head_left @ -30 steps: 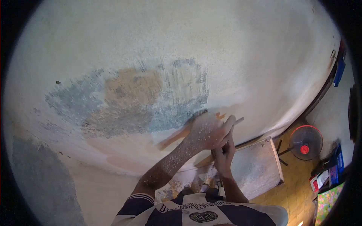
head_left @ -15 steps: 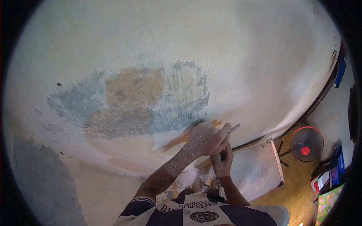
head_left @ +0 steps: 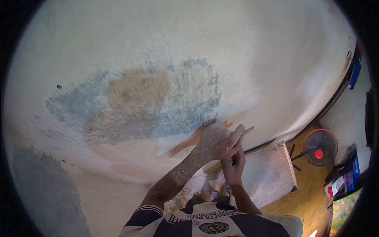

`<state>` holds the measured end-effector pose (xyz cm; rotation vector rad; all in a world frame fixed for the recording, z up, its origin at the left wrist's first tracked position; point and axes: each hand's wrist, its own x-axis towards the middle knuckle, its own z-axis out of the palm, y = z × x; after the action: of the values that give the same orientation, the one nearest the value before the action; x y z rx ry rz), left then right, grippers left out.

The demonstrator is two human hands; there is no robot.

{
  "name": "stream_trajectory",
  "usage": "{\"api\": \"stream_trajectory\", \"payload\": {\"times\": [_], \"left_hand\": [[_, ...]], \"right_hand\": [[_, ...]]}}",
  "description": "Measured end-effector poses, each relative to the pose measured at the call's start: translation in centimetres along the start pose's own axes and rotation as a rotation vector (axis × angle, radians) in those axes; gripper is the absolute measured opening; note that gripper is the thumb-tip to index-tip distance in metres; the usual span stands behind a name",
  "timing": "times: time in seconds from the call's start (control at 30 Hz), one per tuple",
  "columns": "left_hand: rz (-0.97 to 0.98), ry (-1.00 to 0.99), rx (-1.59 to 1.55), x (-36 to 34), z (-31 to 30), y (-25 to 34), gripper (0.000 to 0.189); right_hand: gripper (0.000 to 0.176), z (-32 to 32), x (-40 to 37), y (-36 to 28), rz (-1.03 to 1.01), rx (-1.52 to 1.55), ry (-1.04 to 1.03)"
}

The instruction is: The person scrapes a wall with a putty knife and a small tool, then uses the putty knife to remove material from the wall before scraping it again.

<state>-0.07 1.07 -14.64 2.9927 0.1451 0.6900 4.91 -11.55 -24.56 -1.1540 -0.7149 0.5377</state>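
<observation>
My left hand (head_left: 216, 139), speckled with white dust, is wrapped round what looks like a scraper and lies close against the wall (head_left: 272, 71). A grey end of the scraper (head_left: 248, 131) sticks out past the fingers on the right, and a dark edge shows above the knuckles. Just below, my right hand (head_left: 233, 166) is closed, its fingers curled up against the left hand; what is inside them is hidden. Beside the hands, a rough patch (head_left: 185, 106) of grey-blue and tan shows on the wall, with a brown strip (head_left: 183, 146) under it.
A dusty pale board or box top (head_left: 268, 170) stands low at the wall's foot, right of my hands. Further right, a fan with a red rim (head_left: 320, 147) stands on the yellowish floor (head_left: 298, 201). Blue and red packages (head_left: 347, 175) and a flowered cloth (head_left: 344, 213) lie beyond.
Both hands have shifted slightly upward along the wall, with the scraper's grey end a little higher and further right. The view has tilted slightly.
</observation>
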Motion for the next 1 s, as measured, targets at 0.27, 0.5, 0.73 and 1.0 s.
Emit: {"api": "stream_trajectory", "payload": {"times": [0.27,0.5,0.73,1.0], "left_hand": [[0.047,0.097,0.106,0.5,-1.3,0.0,0.033],[-0.004,-0.007,0.064,0.1,-0.9,0.1,0.029],[0.022,0.035,0.078,1.6,-2.4,0.7,0.019],[-0.037,-0.056,0.020,0.8,-2.7,0.6,0.017]], "right_hand": [[0.014,1.4,0.7,-2.5,-0.117,0.012,0.000],[0.013,1.1,-0.2,-1.6,0.049,0.067,-0.023],[0.013,1.5,0.1,-2.4,0.017,0.053,0.043],[0.012,1.9,-0.1,-2.7,-0.048,-0.023,0.064]]}}
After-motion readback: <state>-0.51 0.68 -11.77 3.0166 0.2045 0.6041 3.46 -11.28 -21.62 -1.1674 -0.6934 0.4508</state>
